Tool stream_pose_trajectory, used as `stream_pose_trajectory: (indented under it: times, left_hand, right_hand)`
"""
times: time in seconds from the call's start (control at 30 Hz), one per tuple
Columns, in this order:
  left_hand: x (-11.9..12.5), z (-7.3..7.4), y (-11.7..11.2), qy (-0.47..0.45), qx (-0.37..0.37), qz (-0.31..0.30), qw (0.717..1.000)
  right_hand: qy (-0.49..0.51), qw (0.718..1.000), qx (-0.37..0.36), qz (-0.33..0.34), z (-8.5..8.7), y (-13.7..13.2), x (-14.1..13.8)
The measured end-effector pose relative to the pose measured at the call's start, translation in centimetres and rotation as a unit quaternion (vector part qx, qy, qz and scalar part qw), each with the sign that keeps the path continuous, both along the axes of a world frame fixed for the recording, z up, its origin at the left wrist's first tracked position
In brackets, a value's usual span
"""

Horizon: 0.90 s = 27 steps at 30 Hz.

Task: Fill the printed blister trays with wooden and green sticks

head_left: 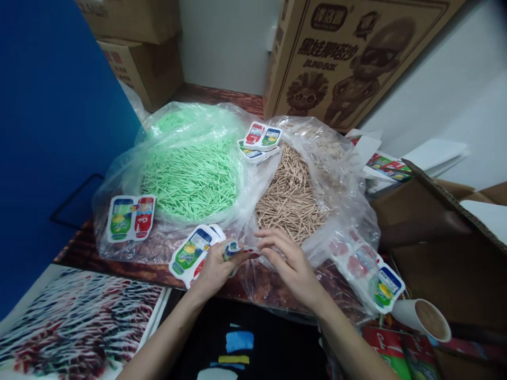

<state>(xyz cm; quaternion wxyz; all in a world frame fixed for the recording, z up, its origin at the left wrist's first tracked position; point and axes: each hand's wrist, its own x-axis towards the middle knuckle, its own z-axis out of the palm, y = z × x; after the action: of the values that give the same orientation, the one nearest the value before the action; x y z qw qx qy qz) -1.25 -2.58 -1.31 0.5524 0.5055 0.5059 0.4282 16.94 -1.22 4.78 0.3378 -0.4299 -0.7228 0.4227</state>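
Observation:
My left hand (216, 269) and my right hand (291, 264) meet at the table's near edge, both closed on one small printed bottle-shaped pack (233, 249) held between them. Just left of my left hand lies a short stack of the same packs (192, 252). Behind the hands sit two clear plastic bags: one full of green sticks (190, 169), one full of tan sticks (291, 198). The right fingers pinch the pack's right end, close to the tan sticks.
More printed packs lie at the left (130, 217), on top between the bags (261, 138) and at the right (386, 287). A paper cup (425, 318) lies on its side at right. Cardboard boxes (348, 58) stand behind; a blue panel (47, 132) is at left.

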Motion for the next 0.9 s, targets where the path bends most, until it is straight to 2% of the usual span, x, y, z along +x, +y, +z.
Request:
stream_pose_trajectory:
  times: [0.07,0.2,0.37,0.53,0.7,0.83,0.9]
  left_hand:
    - [-0.3,0.4,0.0,0.005,0.010,0.000,1.000]
    - [-0.7,0.6,0.0,-0.006,-0.018,0.022,1.000]
    - [-0.9,0.7,-0.1,-0.029,-0.023,0.029,0.999]
    - [-0.9,1.0,-0.1,-0.070,-0.049,0.039,0.996]
    - [-1.6,0.9,-0.1,-0.117,-0.067,0.085,0.987]
    - [-3.5,0.4,-0.3,-0.140,-0.075,0.111,0.981]
    - [-5.2,0.6,-0.5,-0.124,-0.084,0.123,0.981]
  right_hand:
    - [-0.021,1.000,0.021,-0.004,-0.2,-0.1,-0.2]
    - [0.010,0.998,0.052,-0.039,-0.2,-0.4,-0.6]
    - [-0.068,0.994,0.087,0.004,-0.1,-0.4,-1.0]
    - [-0.088,0.992,0.093,0.006,-0.1,-0.1,-1.4]
    - [-0.111,0.991,0.020,0.077,0.1,0.9,-2.3]
    - [-0.028,0.993,-0.038,0.108,-0.1,1.2,-3.4]
    - [0.009,0.986,-0.073,0.147,-0.4,1.4,-3.9]
